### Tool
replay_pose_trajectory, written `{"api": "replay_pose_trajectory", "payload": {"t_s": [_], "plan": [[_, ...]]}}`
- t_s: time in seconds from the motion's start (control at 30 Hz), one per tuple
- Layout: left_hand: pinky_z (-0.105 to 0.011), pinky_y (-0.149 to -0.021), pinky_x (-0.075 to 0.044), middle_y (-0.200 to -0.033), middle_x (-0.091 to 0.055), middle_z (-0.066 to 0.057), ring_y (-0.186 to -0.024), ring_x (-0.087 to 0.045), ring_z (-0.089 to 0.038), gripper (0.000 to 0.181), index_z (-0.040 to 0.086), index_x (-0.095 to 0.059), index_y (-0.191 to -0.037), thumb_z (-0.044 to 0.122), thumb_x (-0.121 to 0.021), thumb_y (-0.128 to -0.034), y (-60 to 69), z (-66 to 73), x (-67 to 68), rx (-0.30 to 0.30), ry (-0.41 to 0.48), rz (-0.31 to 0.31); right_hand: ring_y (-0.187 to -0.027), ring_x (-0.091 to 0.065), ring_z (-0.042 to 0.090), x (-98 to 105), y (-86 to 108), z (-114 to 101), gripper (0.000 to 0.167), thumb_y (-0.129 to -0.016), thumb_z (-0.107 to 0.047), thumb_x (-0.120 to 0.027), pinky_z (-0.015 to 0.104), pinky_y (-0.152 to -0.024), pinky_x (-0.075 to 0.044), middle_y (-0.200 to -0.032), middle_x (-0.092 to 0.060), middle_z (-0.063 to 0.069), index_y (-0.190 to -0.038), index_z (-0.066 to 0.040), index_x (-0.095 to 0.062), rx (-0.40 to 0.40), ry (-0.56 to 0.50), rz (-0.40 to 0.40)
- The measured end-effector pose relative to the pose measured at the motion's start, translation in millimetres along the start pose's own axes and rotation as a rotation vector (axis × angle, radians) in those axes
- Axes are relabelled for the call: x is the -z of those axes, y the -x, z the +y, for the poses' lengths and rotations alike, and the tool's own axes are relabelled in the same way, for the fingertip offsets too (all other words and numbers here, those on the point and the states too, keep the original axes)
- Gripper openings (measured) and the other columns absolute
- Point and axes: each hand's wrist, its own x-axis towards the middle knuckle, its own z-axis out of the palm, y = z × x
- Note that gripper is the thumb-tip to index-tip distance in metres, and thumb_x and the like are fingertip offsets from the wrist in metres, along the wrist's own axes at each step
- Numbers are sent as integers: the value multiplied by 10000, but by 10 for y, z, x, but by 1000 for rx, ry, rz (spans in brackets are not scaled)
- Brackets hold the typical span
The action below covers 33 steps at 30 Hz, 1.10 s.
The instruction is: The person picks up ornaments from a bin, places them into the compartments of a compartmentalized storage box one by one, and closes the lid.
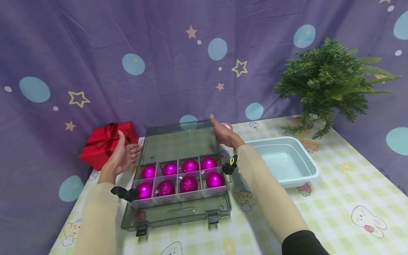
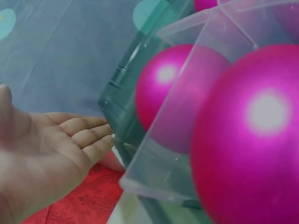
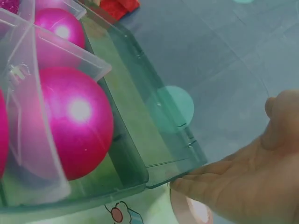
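Note:
A grey-green see-through plastic case lies open on the table, its lid folded back. Inside, a clear divided tray carries several magenta Christmas balls, some shiny and some glittery, one to a compartment. On the left my left hand is held with straight fingers, their tips at the lid's edge in the left wrist view. My right hand is at the lid's right edge, thumb up. In the right wrist view its straight fingers reach that edge, the tips partly hidden.
A red gift box with a dark ribbon stands behind the left hand. To the right is a pale blue basin, beside the right forearm. A small artificial Christmas tree stands at the back right. A purple curtain hangs behind the table.

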Motion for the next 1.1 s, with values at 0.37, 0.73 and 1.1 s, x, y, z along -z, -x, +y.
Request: {"api": "replay_pose_trajectory", "payload": {"t_s": [0.37,0.73,1.1], "plan": [[-449,-1248,94,-1655,179,-268,-1526,151,-381,1188,-74,184,-1565,869,17,-863,154,136,-37,-89,60,-23,-1512,-262,399,-89,205,-48,841,-1087,-615,-274,559,-1214,-289,-1669,-225,237,-1632,23,-209,193,49,136],[-412,-1263,44,-1665,162,-255,-1537,124,-379,1157,-65,181,-1571,850,8,-884,415,212,-94,-156,50,-19,-1332,-537,415,-168,432,4,761,-1092,-619,-261,422,-1228,-294,-1592,-399,206,-1642,-93,-272,360,174,235],[-429,-1261,19,-1671,93,-272,-1539,57,-397,1123,-66,112,-1596,821,-75,-933,753,220,-159,-227,-42,-13,-1048,-569,373,-215,775,34,659,-1121,-527,-258,350,-914,-445,-1042,-659,261,-896,-5,-590,470,236,284]]}}
